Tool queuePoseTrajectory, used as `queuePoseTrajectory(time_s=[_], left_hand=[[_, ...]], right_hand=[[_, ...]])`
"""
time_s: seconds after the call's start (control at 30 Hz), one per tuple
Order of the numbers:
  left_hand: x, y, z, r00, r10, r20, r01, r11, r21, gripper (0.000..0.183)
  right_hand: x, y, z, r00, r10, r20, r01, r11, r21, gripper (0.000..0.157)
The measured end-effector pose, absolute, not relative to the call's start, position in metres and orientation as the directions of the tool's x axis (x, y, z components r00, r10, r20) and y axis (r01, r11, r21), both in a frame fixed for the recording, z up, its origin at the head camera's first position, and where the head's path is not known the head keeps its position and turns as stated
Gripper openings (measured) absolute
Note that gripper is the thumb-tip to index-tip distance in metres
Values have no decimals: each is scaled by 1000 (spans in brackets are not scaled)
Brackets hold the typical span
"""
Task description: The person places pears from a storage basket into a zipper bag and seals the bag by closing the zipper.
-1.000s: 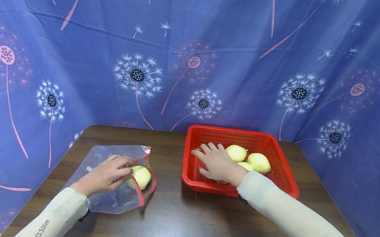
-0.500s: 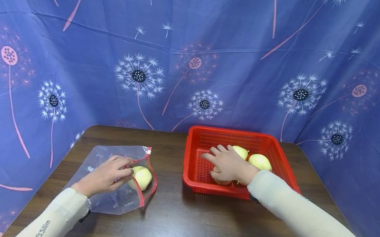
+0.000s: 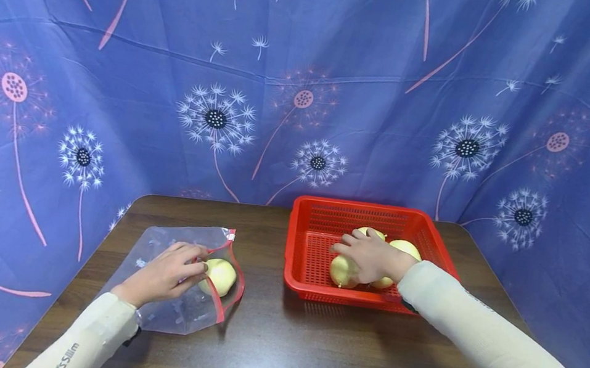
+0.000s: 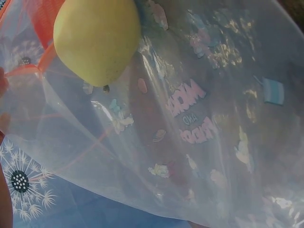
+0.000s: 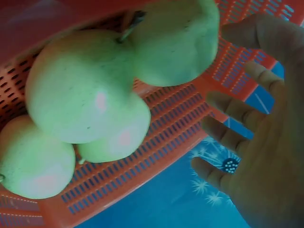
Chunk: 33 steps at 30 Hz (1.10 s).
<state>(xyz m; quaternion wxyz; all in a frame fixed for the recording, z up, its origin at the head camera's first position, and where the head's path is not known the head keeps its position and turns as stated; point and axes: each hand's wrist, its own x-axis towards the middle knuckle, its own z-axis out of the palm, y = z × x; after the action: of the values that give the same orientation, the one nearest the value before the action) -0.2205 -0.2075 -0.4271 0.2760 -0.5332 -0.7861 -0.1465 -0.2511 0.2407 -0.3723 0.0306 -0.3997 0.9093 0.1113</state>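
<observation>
My left hand (image 3: 168, 273) pinches the upper edge of the mouth of a clear zip bag (image 3: 160, 318) with a red strip. Just inside the mouth lies one pale yellow pear (image 3: 223, 276). In the left wrist view the pear (image 4: 97, 42) hangs beside the printed film, and little of that hand shows. Over the red basket (image 3: 359, 206) is my right hand (image 3: 374, 261), close above several pears and partly hiding them; one pear (image 3: 341, 271) shows at its left. The right wrist view has this hand (image 5: 261, 128) with fingers spread and loosely bent, beside a pear (image 5: 173, 45).
A dark wooden table (image 3: 250, 352) bears the bag at left and the basket at back right. A blue cloth (image 3: 314, 37) with dandelion print stands behind and at both sides. More pears (image 5: 35, 159) lie together in the slotted basket.
My right hand has shifted to the right across the pears, uncovering the pear at the basket's left front. The left hand and bag have stayed in place.
</observation>
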Motion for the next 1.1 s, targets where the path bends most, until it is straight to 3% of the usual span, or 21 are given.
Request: queuePoseTrajectory(time_s=[0.77,1.1], left_hand=[[-222,-209,-430,-288,760,582,918,392,-57,31],[-221,-208,-428,-296,766,570,917,395,-54,31]], right_hand=[[-260,255,-384,-657,-728,-194,-753,626,201,60],[-270,249,-388,-644,-731,-227,-761,583,284,58]])
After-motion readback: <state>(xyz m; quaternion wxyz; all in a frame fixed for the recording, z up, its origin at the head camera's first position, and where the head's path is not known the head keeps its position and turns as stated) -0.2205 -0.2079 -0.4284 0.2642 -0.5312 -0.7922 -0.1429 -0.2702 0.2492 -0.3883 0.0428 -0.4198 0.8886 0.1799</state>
